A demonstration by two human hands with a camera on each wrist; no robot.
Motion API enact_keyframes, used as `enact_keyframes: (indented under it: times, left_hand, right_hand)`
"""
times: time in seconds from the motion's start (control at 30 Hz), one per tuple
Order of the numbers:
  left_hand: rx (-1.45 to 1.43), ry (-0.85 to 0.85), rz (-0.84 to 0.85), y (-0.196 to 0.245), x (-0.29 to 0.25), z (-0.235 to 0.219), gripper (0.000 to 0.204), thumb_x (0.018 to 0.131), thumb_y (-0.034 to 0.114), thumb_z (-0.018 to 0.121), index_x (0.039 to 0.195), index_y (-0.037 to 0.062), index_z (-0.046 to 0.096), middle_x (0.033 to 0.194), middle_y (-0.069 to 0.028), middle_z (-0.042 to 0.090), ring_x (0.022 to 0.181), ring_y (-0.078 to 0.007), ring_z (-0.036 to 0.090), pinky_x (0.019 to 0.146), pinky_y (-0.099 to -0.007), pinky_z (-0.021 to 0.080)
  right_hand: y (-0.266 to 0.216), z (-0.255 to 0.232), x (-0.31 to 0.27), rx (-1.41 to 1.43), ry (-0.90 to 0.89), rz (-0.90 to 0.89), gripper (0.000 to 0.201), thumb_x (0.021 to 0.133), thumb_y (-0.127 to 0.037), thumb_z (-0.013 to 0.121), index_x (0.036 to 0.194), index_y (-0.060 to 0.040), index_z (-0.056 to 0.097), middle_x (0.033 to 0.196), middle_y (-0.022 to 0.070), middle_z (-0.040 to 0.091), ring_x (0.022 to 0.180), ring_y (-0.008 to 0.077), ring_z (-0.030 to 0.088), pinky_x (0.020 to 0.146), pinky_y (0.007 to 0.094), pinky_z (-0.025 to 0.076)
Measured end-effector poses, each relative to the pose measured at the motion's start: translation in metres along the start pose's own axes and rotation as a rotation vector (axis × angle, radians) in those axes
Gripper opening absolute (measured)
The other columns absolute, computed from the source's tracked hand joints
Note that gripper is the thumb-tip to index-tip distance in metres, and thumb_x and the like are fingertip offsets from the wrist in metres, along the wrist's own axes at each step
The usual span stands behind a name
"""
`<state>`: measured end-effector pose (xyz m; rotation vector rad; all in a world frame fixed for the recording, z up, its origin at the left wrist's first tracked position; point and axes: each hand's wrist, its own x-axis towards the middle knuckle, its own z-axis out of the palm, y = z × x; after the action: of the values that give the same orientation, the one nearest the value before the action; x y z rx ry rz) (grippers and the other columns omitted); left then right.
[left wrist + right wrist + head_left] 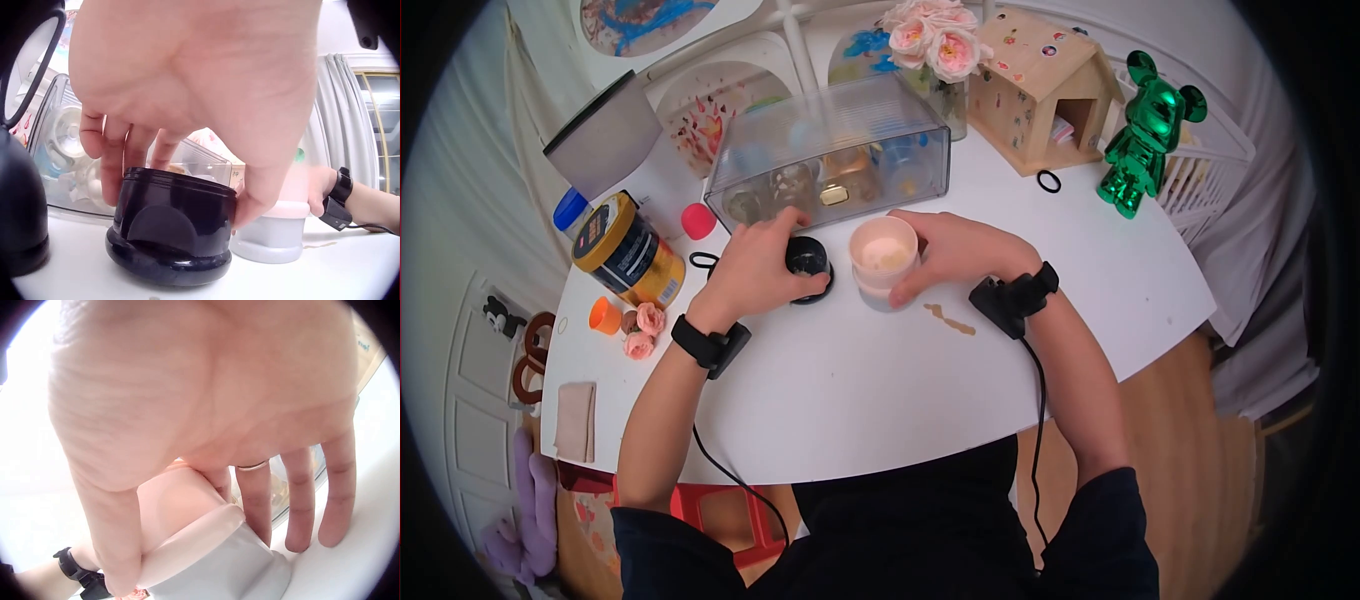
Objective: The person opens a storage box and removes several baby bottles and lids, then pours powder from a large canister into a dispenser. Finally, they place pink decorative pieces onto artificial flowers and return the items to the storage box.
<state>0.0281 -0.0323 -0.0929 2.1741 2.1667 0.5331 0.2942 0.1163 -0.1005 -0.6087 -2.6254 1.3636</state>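
A black cup-like container (808,268) stands on the white table, with my left hand (762,262) around it. In the left wrist view, the thumb and fingers of the left hand (194,81) grip the sides of the dark container (175,219). Beside it is a pink container with a grey lower part (884,250); my right hand (960,252) holds it from the right. The right wrist view shows the right hand (206,406) with its thumb and index finger at the pink part (181,512), the other fingers extended behind.
A clear storage box (830,160) stands behind both containers. At the left are a gold-and-black tub (632,250), an orange cup (605,316) and small pink flowers (640,335). A brown smear (950,320) marks the table near the right hand; a green bear figure (1145,135) stands farther right.
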Motion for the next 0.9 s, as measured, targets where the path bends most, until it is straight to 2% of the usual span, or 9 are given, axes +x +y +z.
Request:
enact_keyframes:
  times: [0.13, 0.23, 0.3, 0.33, 0.43, 0.5, 0.63, 0.73, 0.9]
  left_hand:
    - [0.030, -0.036, -0.025, -0.003, -0.002, 0.003, 0.073, 0.078, 0.039, 0.090, 0.137, 0.0056, 0.061, 0.105, -0.0196, 0.079, 0.102, -0.0383, 0.076, 0.095, -0.0443, 0.055]
    - [0.067, -0.040, -0.037, 0.007, -0.004, -0.007, 0.075, 0.078, 0.039, 0.090, 0.139, 0.0070, 0.062, 0.119, -0.0171, 0.075, 0.115, -0.0364, 0.070, 0.106, -0.0441, 0.048]
    - [0.051, 0.012, -0.009, 0.020, -0.004, -0.015, 0.077, 0.078, 0.039, 0.090, 0.142, 0.0074, 0.062, 0.128, -0.0156, 0.071, 0.123, -0.0349, 0.064, 0.111, -0.0443, 0.043]
    - [0.011, 0.003, 0.062, 0.028, -0.003, -0.019, 0.078, 0.078, 0.039, 0.090, 0.143, 0.0069, 0.062, 0.129, -0.0152, 0.070, 0.123, -0.0344, 0.063, 0.110, -0.0441, 0.044]
    - [-0.061, -0.028, 0.234, 0.050, 0.005, -0.021, 0.080, 0.077, 0.039, 0.091, 0.144, 0.0054, 0.063, 0.131, -0.0147, 0.067, 0.124, -0.0335, 0.059, 0.109, -0.0438, 0.045]
    - [-0.037, -0.059, 0.304, 0.061, 0.013, -0.019, 0.082, 0.077, 0.039, 0.092, 0.145, 0.0041, 0.063, 0.130, -0.0153, 0.067, 0.125, -0.0333, 0.058, 0.110, -0.0436, 0.045]
    - [-0.120, -0.112, 0.201, 0.067, 0.033, -0.016, 0.074, 0.075, 0.037, 0.094, 0.135, 0.0009, 0.071, 0.123, -0.0171, 0.068, 0.119, -0.0374, 0.065, 0.106, -0.0446, 0.052]
    - [-0.124, -0.064, 0.213, 0.067, 0.045, -0.020, 0.069, 0.075, 0.036, 0.095, 0.129, -0.0010, 0.074, 0.120, -0.0177, 0.070, 0.113, -0.0365, 0.070, 0.102, -0.0435, 0.057]
    - [-0.250, -0.046, 0.132, 0.070, 0.055, -0.028, 0.071, 0.077, 0.037, 0.094, 0.130, -0.0038, 0.073, 0.121, -0.0192, 0.074, 0.106, -0.0300, 0.076, 0.096, -0.0385, 0.061]
  right_hand:
    - [0.005, 0.004, 0.004, 0.027, 0.014, -0.038, 0.084, 0.075, -0.029, 0.101, 0.147, -0.0089, 0.063, 0.133, 0.0078, 0.075, 0.121, 0.0222, 0.070, 0.110, 0.0349, 0.053]
    - [0.011, 0.009, 0.007, 0.090, 0.004, -0.058, 0.094, 0.069, -0.036, 0.099, 0.152, -0.0130, 0.062, 0.140, 0.0127, 0.075, 0.128, 0.0316, 0.068, 0.113, 0.0403, 0.052]
    - [0.014, 0.013, 0.011, -0.133, -0.005, -0.063, 0.095, 0.067, -0.038, 0.099, 0.152, -0.0133, 0.063, 0.141, 0.0140, 0.073, 0.131, 0.0343, 0.064, 0.116, 0.0426, 0.050]
    - [0.016, 0.015, 0.013, -0.244, -0.011, -0.065, 0.096, 0.067, -0.039, 0.098, 0.152, -0.0134, 0.063, 0.142, 0.0146, 0.073, 0.132, 0.0356, 0.062, 0.117, 0.0438, 0.049]
    - [0.021, 0.014, 0.016, -0.253, -0.004, -0.043, 0.097, 0.066, -0.041, 0.097, 0.152, -0.0131, 0.063, 0.141, 0.0151, 0.072, 0.135, 0.0382, 0.056, 0.119, 0.0465, 0.046]
    - [0.022, 0.011, 0.016, -0.204, 0.006, -0.085, 0.095, 0.066, -0.040, 0.097, 0.151, -0.0126, 0.063, 0.139, 0.0142, 0.072, 0.131, 0.0363, 0.059, 0.116, 0.0452, 0.049]
    - [0.031, 0.001, 0.014, -0.037, 0.063, -0.140, 0.086, 0.074, -0.035, 0.099, 0.148, -0.0073, 0.063, 0.132, 0.0104, 0.073, 0.122, 0.0294, 0.061, 0.112, 0.0401, 0.048]
    - [0.035, -0.001, 0.012, 0.060, 0.113, -0.153, 0.086, 0.076, -0.035, 0.099, 0.149, -0.0090, 0.063, 0.127, 0.0075, 0.074, 0.118, 0.0247, 0.061, 0.108, 0.0376, 0.050]
    - [0.032, -0.008, 0.013, 0.069, 0.125, -0.095, 0.084, 0.079, -0.035, 0.099, 0.151, -0.0101, 0.064, 0.129, 0.0058, 0.073, 0.119, 0.0223, 0.060, 0.107, 0.0379, 0.050]
